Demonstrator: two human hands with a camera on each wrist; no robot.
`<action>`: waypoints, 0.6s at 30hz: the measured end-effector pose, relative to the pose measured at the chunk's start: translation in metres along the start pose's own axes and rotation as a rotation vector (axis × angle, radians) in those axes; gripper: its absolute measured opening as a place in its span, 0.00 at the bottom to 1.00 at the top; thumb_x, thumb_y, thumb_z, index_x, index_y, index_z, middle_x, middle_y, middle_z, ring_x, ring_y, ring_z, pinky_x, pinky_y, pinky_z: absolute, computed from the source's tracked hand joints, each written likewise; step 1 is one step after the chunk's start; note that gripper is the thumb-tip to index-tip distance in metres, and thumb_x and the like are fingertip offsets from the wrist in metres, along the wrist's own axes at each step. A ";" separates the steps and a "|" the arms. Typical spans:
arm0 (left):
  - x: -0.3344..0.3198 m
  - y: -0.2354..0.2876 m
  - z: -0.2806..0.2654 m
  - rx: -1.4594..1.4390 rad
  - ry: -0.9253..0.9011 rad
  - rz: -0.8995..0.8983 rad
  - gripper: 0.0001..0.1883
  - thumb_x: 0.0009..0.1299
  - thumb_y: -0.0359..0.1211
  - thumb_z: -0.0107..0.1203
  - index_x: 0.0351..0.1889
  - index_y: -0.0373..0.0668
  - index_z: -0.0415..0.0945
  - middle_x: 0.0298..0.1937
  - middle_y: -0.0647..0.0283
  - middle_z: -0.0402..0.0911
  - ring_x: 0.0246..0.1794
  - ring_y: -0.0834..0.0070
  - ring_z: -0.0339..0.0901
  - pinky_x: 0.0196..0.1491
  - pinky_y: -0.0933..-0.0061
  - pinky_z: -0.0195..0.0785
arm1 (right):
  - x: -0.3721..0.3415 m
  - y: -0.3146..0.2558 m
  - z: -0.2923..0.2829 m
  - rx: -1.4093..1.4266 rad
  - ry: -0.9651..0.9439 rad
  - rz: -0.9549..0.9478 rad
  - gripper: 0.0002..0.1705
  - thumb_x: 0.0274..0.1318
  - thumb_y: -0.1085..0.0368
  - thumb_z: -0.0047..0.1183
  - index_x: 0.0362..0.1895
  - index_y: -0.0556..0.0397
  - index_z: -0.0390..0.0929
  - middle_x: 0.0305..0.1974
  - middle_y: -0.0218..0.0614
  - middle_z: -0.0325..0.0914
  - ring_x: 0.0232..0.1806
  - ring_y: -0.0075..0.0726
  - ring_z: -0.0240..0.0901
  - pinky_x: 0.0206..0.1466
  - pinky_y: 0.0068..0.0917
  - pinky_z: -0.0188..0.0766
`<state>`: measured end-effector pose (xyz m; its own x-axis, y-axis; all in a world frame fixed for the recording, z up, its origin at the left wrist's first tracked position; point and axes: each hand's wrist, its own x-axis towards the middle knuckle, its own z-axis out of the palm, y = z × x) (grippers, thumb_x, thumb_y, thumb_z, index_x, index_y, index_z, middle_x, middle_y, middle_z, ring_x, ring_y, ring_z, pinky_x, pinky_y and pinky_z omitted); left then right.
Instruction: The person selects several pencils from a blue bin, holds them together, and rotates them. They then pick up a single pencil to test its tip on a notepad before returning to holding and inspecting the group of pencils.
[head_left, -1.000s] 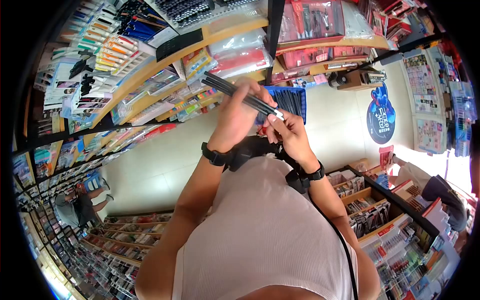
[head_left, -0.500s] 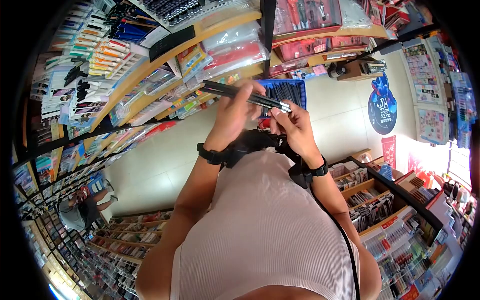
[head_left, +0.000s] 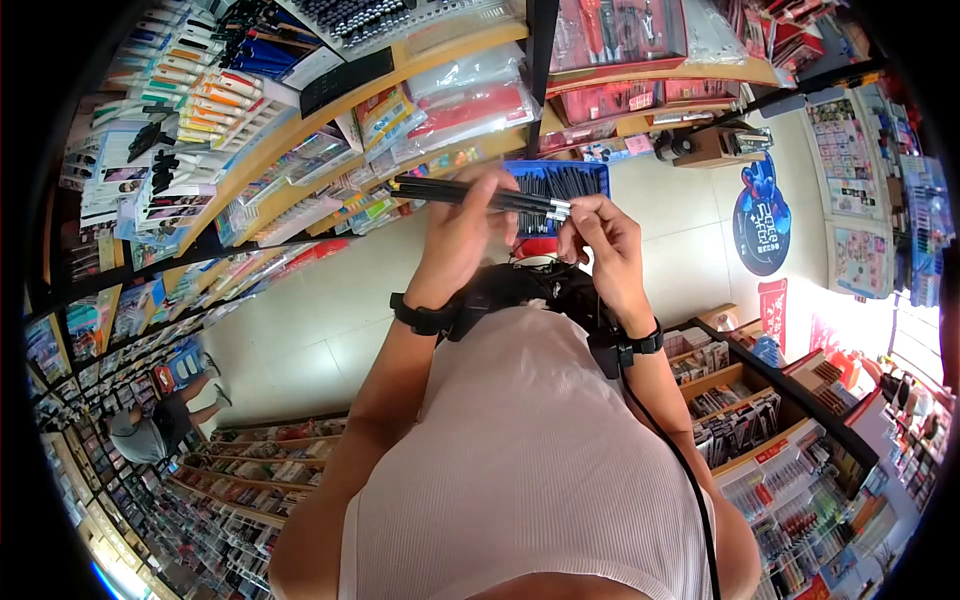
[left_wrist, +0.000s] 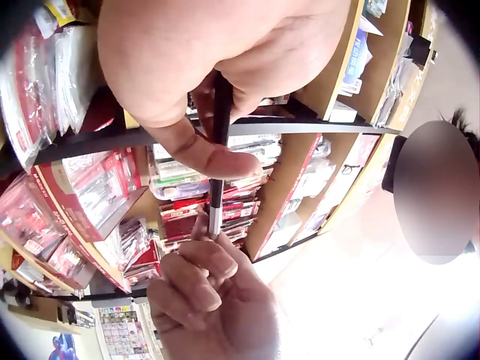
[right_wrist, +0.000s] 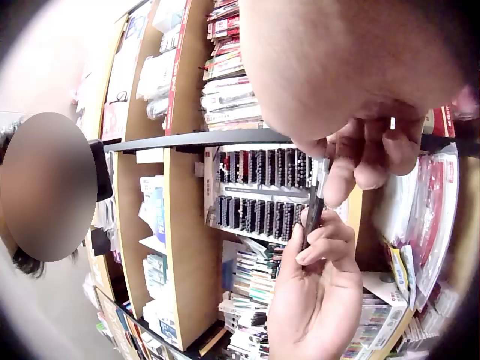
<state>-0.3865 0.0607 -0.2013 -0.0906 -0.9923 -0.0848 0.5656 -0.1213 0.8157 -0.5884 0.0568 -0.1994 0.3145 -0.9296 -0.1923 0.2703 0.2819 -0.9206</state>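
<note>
My left hand [head_left: 455, 240] grips a small bundle of slim black pen-like sticks [head_left: 435, 190] with silver ends, held nearly level in front of my body. At the silver ends, my right hand [head_left: 610, 250] has its thumb and fingers pinched together. The left wrist view shows one silver end [left_wrist: 216, 217] running down to the right hand's fingertips [left_wrist: 206, 244]. From the right wrist, the left hand [right_wrist: 319, 289] appears below, its fingers curled round a black stick [right_wrist: 313, 217]. Behind the hands is a blue basket [head_left: 604, 180] holding many similar black sticks [head_left: 570, 183].
Shelves of stationery [head_left: 420, 55] stand ahead, with marker pens [head_left: 215, 100] at the upper left. Low display racks [head_left: 740, 400] are behind me on the right. A person [head_left: 150, 430] is farther off on the left. A blue sticker [head_left: 763, 225] lies on the floor.
The bundle has turned from a slant to nearly level, with its silver ends fanned and then evened up. My right hand has shifted slightly right and down.
</note>
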 end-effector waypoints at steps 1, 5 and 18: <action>0.000 0.000 0.000 -0.005 0.001 0.006 0.11 0.82 0.33 0.43 0.47 0.36 0.73 0.46 0.58 0.74 0.35 0.75 0.73 0.32 0.72 0.68 | 0.000 0.001 0.000 0.001 0.000 -0.004 0.11 0.74 0.65 0.44 0.47 0.61 0.74 0.26 0.32 0.77 0.24 0.18 0.67 0.27 0.16 0.61; -0.001 -0.002 0.001 -0.011 -0.011 0.016 0.11 0.81 0.33 0.43 0.47 0.36 0.73 0.46 0.58 0.74 0.35 0.75 0.73 0.32 0.72 0.68 | -0.003 0.001 0.002 -0.019 0.011 0.006 0.11 0.74 0.65 0.45 0.47 0.61 0.74 0.26 0.32 0.77 0.24 0.17 0.67 0.27 0.16 0.61; -0.009 -0.005 0.003 -0.028 -0.015 -0.010 0.10 0.81 0.34 0.44 0.46 0.36 0.73 0.45 0.58 0.74 0.34 0.75 0.73 0.31 0.73 0.69 | -0.012 0.002 0.004 -0.058 0.030 -0.003 0.10 0.72 0.65 0.48 0.46 0.62 0.75 0.24 0.30 0.76 0.22 0.17 0.66 0.25 0.16 0.60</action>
<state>-0.3904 0.0699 -0.2029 -0.1085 -0.9905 -0.0845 0.5877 -0.1325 0.7982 -0.5879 0.0692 -0.1981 0.2859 -0.9375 -0.1984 0.2180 0.2653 -0.9392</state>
